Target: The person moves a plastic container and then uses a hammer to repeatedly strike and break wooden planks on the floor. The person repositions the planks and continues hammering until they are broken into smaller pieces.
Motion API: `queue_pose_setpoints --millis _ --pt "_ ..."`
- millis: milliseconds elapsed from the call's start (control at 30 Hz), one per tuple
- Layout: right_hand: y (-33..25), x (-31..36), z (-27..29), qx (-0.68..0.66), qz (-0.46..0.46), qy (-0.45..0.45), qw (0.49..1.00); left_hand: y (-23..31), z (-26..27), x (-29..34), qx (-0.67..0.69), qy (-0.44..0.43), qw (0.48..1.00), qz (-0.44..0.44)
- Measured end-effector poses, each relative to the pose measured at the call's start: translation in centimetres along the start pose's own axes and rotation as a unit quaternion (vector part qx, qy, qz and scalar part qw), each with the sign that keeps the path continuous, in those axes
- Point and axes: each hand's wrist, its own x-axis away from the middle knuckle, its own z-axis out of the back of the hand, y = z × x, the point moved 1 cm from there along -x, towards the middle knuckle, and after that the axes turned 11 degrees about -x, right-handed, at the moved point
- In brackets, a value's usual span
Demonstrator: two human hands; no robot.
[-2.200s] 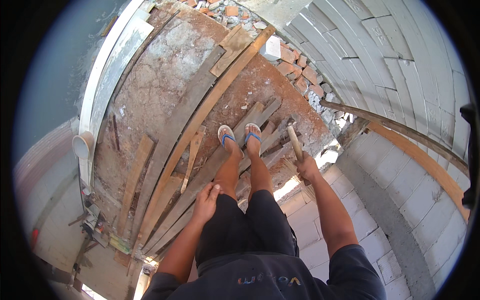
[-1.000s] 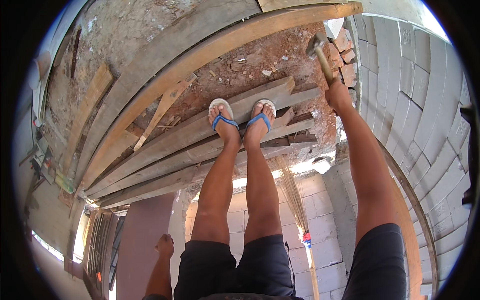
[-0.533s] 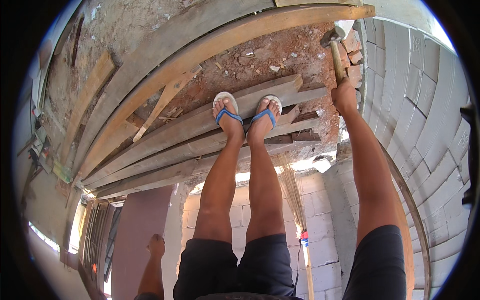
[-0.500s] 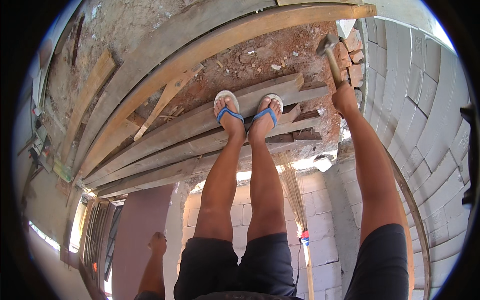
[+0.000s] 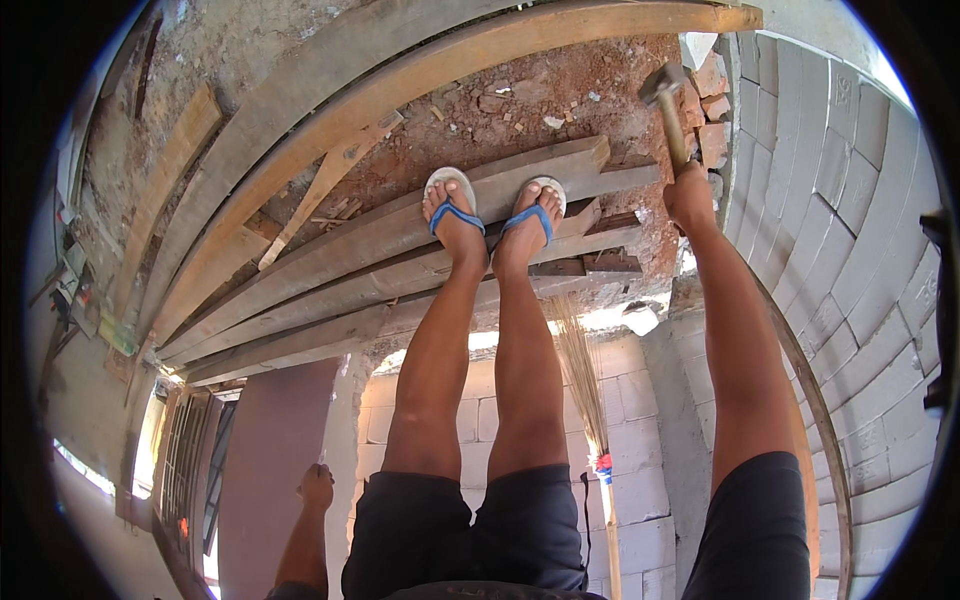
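Note:
My right hand (image 5: 690, 198) is wrapped round the wooden handle of a hammer (image 5: 672, 125). The hammer's blunt metal head points away from me, over reddish rubble beside the block wall. Low on the left, my left hand (image 5: 316, 487) is closed in front of a brownish-purple panel (image 5: 275, 450). A thin pale bit shows above its fingers, too small to name. My feet, in sandals (image 5: 455, 205) with blue straps, stand on grey wooden planks (image 5: 390, 235) laid side by side.
Long curved-looking timber beams (image 5: 480, 55) lie beyond my feet. Broken bricks (image 5: 712, 105) line the foot of the grey block wall (image 5: 830, 200) on the right. A stick broom (image 5: 585, 385) leans behind my legs. Wood scraps and rubble (image 5: 530, 105) cover the ground ahead.
The whole view has shifted slightly. My right hand still grips the hammer in nearly the same pose. A thin pale bit now shows above my closed left hand.

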Motion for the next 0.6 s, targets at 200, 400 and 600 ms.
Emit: queue_pose_setpoints --millis 200,400,600 --pt "0.0 0.7 3.6 -0.127 -0.075 -0.169 0.974 1.0 0.5 0.1 0.002 0.001 1.000 -0.019" --pt "-2.1 0.5 7.1 -0.060 0.115 0.210 0.969 0.9 0.4 -0.4 -0.004 -0.007 1.000 -0.020" --pt "-2.5 1.8 1.6 0.061 0.053 0.022 0.996 0.8 -0.2 -0.2 -0.006 -0.001 1.000 -0.027"
